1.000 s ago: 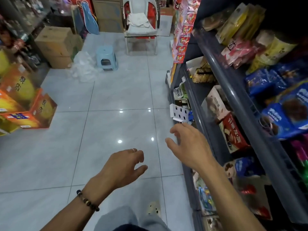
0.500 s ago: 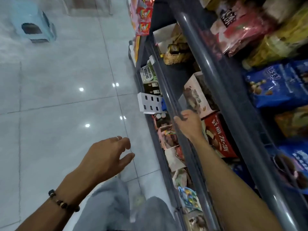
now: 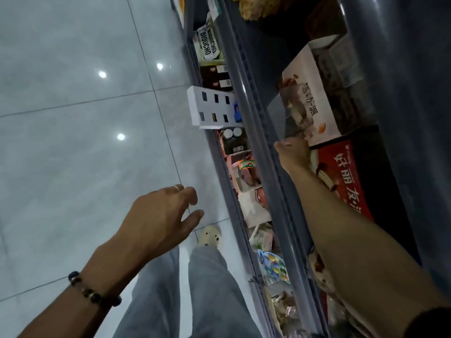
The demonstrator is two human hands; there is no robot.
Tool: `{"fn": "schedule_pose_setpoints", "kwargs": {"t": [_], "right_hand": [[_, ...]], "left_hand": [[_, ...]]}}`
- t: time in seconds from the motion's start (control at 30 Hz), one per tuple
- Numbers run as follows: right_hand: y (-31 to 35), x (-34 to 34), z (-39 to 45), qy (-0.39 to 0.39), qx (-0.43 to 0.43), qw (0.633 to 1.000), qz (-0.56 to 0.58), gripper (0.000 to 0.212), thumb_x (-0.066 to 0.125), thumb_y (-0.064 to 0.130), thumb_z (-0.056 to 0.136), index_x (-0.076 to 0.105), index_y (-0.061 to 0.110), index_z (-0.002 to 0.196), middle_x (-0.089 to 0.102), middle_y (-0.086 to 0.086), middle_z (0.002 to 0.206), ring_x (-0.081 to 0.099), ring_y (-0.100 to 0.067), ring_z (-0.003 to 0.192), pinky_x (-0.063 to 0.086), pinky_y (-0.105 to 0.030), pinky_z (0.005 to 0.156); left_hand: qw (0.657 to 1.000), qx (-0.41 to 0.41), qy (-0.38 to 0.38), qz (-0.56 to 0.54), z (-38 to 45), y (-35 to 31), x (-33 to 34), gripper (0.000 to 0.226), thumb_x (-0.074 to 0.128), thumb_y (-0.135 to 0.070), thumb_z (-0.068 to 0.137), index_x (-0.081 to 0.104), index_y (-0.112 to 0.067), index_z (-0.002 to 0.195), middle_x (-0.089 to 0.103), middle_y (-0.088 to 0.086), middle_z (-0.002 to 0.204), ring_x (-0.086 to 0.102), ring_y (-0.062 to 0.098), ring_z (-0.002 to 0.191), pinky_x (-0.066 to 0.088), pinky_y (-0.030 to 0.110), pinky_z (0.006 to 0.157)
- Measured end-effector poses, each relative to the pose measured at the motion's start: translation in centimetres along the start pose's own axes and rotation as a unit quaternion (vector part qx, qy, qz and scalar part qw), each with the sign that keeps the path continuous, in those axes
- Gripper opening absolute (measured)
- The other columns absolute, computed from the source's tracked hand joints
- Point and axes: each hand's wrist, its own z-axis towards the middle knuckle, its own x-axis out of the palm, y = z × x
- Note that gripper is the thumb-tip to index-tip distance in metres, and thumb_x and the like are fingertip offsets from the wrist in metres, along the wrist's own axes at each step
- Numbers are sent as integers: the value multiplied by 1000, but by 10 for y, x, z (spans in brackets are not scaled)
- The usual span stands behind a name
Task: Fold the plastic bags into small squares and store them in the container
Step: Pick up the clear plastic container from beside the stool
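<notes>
Two bare arms stretch out over the grey tiled floor [image 3: 73, 142] beside a shop shelf [image 3: 246, 98]. His left hand [image 3: 161, 215] hangs over the tiles, fingers loosely spread, holding nothing. His right hand [image 3: 292, 152] reaches into the shelf and pinches a clear plastic bag [image 3: 280, 113] lying against a white snack box [image 3: 314, 98], beside a red box [image 3: 351, 176].

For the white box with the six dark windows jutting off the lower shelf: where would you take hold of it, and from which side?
Grip the white box by its two long side edges, coming from the aisle side over the tiled floor. Its windowed face overhangs the shelf rail there, so that end is free, while packets crowd its inner end. The left hand is nearest, probably.
</notes>
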Motion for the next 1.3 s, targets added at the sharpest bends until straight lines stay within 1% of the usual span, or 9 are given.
{"fn": "schedule_pose_setpoints", "kwargs": {"t": [0.1,0.2,0.37,0.5,0.63,0.73,0.97,1.13,1.3], "right_hand": [[5,3,-1,-50,-2,999,-21,26,55,24,98,66,1,93,66,-15,102,62,-27,92,34,-25,67],[13,3,-13,-93,-17,995,-26,27,53,26,100,64,3,109,65,-17,115,62,-30,104,35,-25,71],[36,-14,-46,-162,-62,984,-24,25,54,23,100,64,1,104,68,-16,107,61,-30,100,28,-23,69],[72,-34,-96,-147,-101,984,12,21,55,25,100,64,5,100,61,-6,99,51,-22,100,33,-27,84],[115,-44,-151,-167,-203,963,57,14,63,19,95,64,9,86,55,5,81,51,-11,74,46,-35,81],[151,-48,-191,-154,-265,948,88,12,66,17,93,64,10,83,61,2,78,48,4,67,41,-11,66],[236,-52,-263,-91,-395,909,97,8,69,11,90,64,12,84,60,4,78,55,0,67,45,-7,61],[302,-33,-262,-60,-476,873,89,10,71,8,88,63,11,83,62,1,79,60,-15,66,55,-37,54],[392,-7,-236,-35,-537,838,90,13,71,11,88,61,13,80,54,8,76,53,-8,63,47,-19,53]], "left_hand": [[1000,3,11,5,5,0,3,35,49,-49,95,60,-25,119,65,-8,109,64,12,90,45,24,70],[1000,6,14,5,6,2,1,36,47,-50,95,59,-27,120,64,-9,111,63,12,92,50,27,74],[1000,13,12,4,2,5,-16,35,49,-48,95,60,-25,119,64,-7,110,64,15,93,50,29,72],[1000,13,16,14,-10,11,-46,37,46,-50,96,58,-26,122,63,-8,114,63,12,94,50,27,75],[1000,-3,1,19,-34,26,-88,37,45,-51,96,57,-28,122,62,-10,115,62,11,95,45,24,72],[999,-27,-16,23,-55,44,-124,35,45,-51,96,56,-29,121,61,-13,116,61,9,94,40,23,69],[993,-101,-67,10,-98,97,-196,33,46,-53,96,56,-31,118,61,-15,112,60,6,93,40,20,70],[983,-157,-98,-12,-107,136,-232,33,46,-55,94,56,-33,116,59,-18,109,59,4,93,44,22,73],[966,-213,-139,-39,-82,174,-270,33,46,-56,94,57,-33,114,59,-19,105,59,4,91,48,24,77]]}}
